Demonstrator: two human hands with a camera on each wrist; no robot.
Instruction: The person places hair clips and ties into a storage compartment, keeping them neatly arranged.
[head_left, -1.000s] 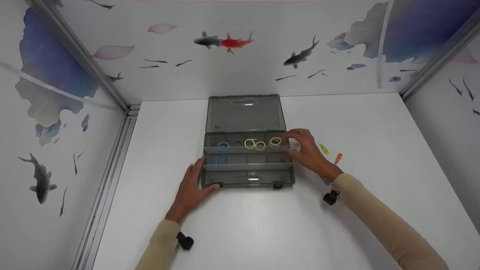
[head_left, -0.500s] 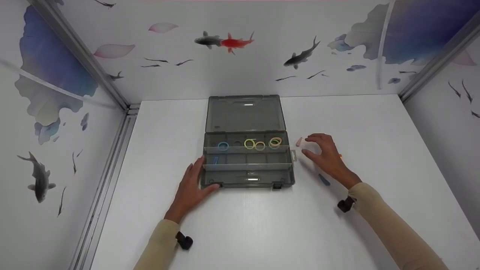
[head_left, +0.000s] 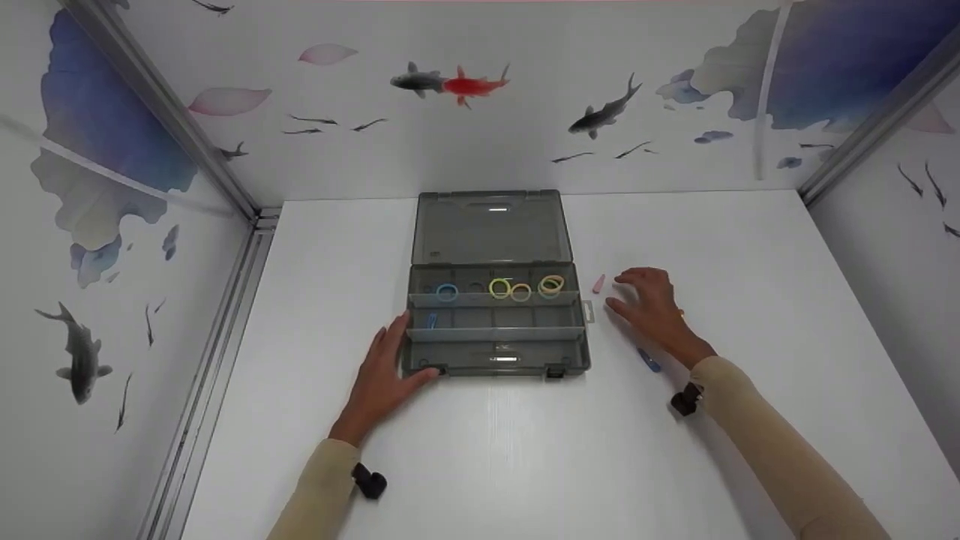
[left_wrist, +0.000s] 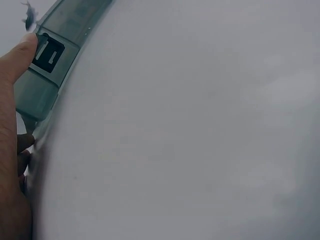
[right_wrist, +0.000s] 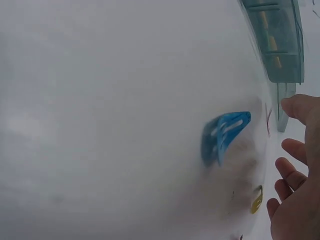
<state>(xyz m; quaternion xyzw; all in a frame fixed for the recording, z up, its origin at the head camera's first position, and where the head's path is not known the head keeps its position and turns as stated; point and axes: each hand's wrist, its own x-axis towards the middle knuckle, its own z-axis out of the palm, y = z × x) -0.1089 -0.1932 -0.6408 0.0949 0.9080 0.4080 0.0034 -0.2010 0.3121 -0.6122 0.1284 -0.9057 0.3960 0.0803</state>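
A grey see-through compartment box lies with its lid raised. Its back row holds a blue hair tie, a yellow hair tie and several pale ones; a blue hair clip is in the middle row at left. My left hand rests against the box's front left corner, thumb on the front edge by the latch. Right of the box, my right hand hovers with thumb and fingers apart, holding nothing. Near its fingertips lies a pink hair clip; another blue hair clip lies below the palm.
A yellow hair clip lies on the white table, and a bit of an orange piece shows behind the right hand. A pale hanging tab sticks out from the box's right side. Printed panels surround the table.
My right hand has drawn back from the box's right edge to the table on the right, uncovering the pink and blue clips. My left hand has stayed on the corner.
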